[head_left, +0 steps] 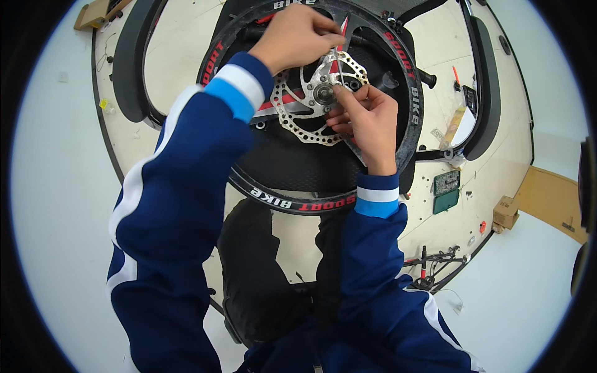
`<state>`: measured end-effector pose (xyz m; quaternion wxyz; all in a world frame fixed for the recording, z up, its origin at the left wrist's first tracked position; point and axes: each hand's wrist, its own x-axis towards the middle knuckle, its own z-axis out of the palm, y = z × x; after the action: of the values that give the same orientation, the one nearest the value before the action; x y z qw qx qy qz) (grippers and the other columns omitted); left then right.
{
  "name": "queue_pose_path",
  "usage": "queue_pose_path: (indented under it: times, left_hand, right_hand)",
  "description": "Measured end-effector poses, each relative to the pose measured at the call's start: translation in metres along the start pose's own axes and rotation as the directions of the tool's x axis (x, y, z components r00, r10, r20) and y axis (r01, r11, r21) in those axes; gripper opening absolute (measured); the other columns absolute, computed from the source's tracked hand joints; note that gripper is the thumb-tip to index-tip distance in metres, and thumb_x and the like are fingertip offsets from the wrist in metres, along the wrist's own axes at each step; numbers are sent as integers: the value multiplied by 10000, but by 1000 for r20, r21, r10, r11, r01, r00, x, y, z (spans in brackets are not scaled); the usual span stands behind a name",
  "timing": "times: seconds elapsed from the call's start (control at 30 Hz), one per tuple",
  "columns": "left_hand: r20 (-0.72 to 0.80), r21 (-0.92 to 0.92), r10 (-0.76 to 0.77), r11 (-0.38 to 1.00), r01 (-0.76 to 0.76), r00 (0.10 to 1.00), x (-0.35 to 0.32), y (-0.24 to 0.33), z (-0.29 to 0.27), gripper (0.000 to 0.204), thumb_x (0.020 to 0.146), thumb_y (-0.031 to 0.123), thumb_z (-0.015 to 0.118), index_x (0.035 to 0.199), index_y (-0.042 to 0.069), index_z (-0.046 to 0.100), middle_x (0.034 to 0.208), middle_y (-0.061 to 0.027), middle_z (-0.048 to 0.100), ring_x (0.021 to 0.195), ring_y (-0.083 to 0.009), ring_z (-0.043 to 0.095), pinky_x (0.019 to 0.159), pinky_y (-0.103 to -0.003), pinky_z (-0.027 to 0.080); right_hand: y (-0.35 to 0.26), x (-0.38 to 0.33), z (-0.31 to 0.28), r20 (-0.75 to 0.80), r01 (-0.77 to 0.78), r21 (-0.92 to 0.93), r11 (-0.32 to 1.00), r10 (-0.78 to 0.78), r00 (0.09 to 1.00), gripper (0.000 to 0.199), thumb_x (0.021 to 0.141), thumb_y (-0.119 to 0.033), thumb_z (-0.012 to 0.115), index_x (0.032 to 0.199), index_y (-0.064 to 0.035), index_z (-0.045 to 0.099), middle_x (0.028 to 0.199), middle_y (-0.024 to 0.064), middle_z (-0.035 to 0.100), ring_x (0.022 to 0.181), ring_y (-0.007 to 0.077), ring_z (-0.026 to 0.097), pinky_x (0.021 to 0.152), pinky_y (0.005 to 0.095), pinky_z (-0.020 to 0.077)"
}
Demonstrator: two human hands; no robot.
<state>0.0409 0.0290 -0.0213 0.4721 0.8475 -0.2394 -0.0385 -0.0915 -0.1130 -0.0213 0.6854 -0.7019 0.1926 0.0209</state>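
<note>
- Black spoked bicycle wheel [295, 204] lying flat on a black chair seat [292, 168], under both hands.
- Right hand [373, 121], nearer, fingertips curled beside the hub; exact hold hidden.
- Silver perforated disc rotor [313, 99], left of it.
- Slim silver rod [340, 65], pointing fore-and-aft between both hands' fingertips.
- Left hand [295, 37], farther, fingers bunched; grip unclear.

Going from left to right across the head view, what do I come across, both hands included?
Black armrest at left → left hand → right hand → open green case → small cardboard box at right → brown panel.
</note>
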Motion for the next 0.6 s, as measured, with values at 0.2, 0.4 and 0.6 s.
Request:
queue_pose_path:
  times: [0.2,0.4,0.6]
  left_hand:
    - [-112,-52,-32,998,27,993,-18,6,-8,200,866,143,741,1009,4,763,776,-79,730,708,-103,678,686,-243,540]
    - [-175,-208,-74,977,36,982,-10,23,14,234,864,133,750,1053,-5,751,839,-88,741,718,-111,674,678,-243,545]
    - [-192,-432,-168,899,70,967,-26,38,-1,250,886,135,747,1083,-17,734,853,-61,722,710,-91,642,667,-216,525]
  right_hand:
    - [-6,-4,-3,64,49,16,999,-50,997,256,899,-144,725,751,2,575,653,115,670,525,165,672,454,251,526]
    - [-8,-9,-9,79,152,-43,987,-148,986,206,909,-136,716,803,19,633,617,53,638,463,92,574,426,212,424]
    - [-16,-14,-11,26,270,38,962,-271,962,168,891,-123,741,840,22,672,610,-9,609,470,48,533,436,190,388]
